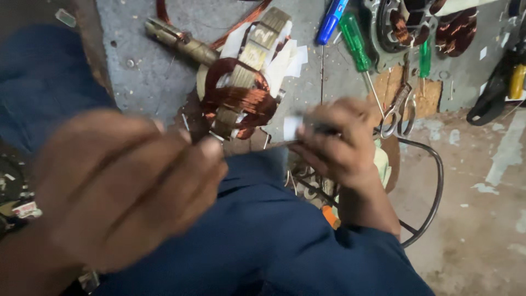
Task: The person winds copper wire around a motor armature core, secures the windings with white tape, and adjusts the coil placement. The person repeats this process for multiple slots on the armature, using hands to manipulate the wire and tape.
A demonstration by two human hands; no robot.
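A blurred left hand [129, 186] is hovering close to the camera, fingers loosely curled. The right hand [337, 140] is pinching a small dark tool with a white paper strip [292, 127] near the copper-wound motor stator [241, 93], beside green-handled screwdrivers [355, 41] and steel scissors [400, 112].

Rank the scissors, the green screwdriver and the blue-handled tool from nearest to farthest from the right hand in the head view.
From the right hand:
1. Scissors, right beside the hand, on its right, on the floor.
2. Green screwdriver, above the hand; its shaft runs down toward the knuckles.
3. Blue-handled tool, at the top edge, left of the green screwdriver's handle.
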